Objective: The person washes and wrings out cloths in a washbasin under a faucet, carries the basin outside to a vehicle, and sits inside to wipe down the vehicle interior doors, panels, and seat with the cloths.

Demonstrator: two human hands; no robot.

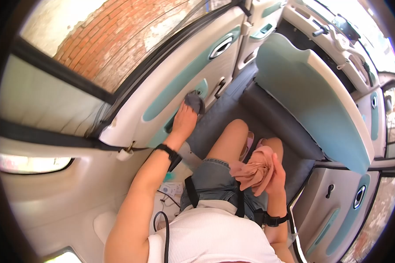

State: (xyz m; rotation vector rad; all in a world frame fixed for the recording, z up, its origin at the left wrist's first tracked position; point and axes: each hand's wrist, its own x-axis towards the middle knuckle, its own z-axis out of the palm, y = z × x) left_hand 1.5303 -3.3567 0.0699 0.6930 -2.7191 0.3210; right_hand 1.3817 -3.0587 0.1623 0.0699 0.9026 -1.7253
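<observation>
My left hand [186,117] is stretched out to the door panel [162,125] on the left, its fingers closed on a dark grey cloth [194,102]. That cloth lies against the panel near the teal recess [202,89], just short of the black window crank [220,87]. Over my right thigh, my right hand [277,177] holds a bunched pink cloth [258,170], its folds gathered in a swirl. The fingers under the pink cloth are partly hidden. Both wrists carry black bands.
I sit inside a small vehicle. Ahead stands a teal seat-back panel [298,83] above a grey floor [215,127]. On the right is the other door [338,206], with a crank and oval handle. A seat belt strap [66,139] runs along the left. A black cable [166,232] crosses my side.
</observation>
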